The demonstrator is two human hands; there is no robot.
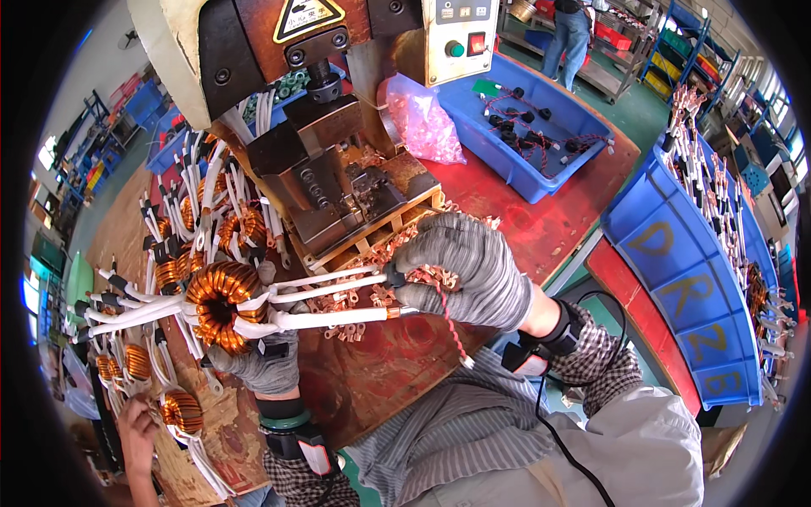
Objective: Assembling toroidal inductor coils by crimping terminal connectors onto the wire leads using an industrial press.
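Gripping a copper-wound coil from beneath with the gloved left hand, above the worktop and in front of the dark metal press. Pinching the ends of the upper white leads in the curled fingers of the gloved right hand, with a twisted red-and-white wire below it. Stretching these leads over loose copper terminals, well apart from a co-worker's bare hand beside another coil.

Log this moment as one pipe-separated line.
left hand: holds copper-wound coil | right hand: at tips of white leads | press: in front of hands | blue tray: right of press
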